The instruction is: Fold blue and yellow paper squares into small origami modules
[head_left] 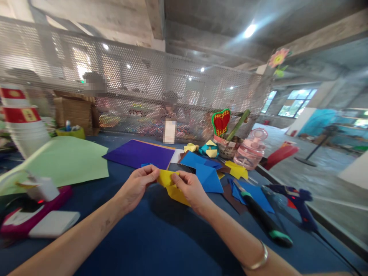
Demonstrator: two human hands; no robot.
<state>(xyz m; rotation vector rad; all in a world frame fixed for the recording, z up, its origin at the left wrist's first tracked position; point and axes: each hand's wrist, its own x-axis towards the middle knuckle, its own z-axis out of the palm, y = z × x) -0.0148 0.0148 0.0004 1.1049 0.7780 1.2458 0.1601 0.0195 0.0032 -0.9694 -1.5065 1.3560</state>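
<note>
Between my hands is a piece of folded yellow paper (pixel 166 178), held just above the dark blue table top. My left hand (pixel 143 184) pinches its left end between thumb and fingers. On the other side, my right hand (pixel 192 190) grips the right part, with the thumb on top. A lower yellow flap (pixel 176 195) hangs below and partly behind my right hand; whether it is the same sheet I cannot tell. Blue paper pieces (pixel 207 178) lie just beyond my right hand. A purple sheet (pixel 140 154) lies flat beyond my left hand.
On the right lie a utility knife (pixel 263 218) and a glue gun (pixel 299 203) with its cord. Behind them stand a pink clear bottle (pixel 250 149) and folded paper shapes (pixel 210 148). At left are a pale green sheet (pixel 71 163), a power strip (pixel 64 194) and stacked cups (pixel 23 119).
</note>
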